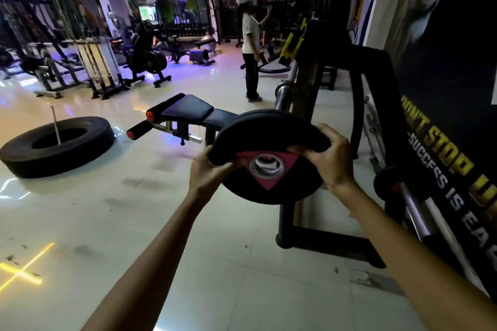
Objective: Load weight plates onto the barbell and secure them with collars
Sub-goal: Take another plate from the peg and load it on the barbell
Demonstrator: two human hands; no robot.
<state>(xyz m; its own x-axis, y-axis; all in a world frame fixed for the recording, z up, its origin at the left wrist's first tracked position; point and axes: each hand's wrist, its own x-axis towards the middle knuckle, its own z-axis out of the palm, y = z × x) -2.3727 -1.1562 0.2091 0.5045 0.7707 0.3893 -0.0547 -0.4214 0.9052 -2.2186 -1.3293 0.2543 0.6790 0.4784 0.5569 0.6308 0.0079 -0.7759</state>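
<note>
A black weight plate point(252, 193) with a red triangle around its metal centre hole is held in the air at mid frame, tilted toward me. My left hand point(208, 173) grips its left rim and my right hand point(329, 158) grips its upper right rim. Just behind the plate, the chrome sleeve of the barbell point(285, 94) points toward me from the black bench rack point(376, 105). The plate's hole is below and in front of the sleeve's end, not on it. No collar shows.
A padded bench point(193, 110) with roller pads stands left of the rack. A large tyre point(56, 146) lies on the tiled floor at left. Spare bars with a small plate point(395, 185) lean by the right wall. A person point(250, 48) stands further back among machines.
</note>
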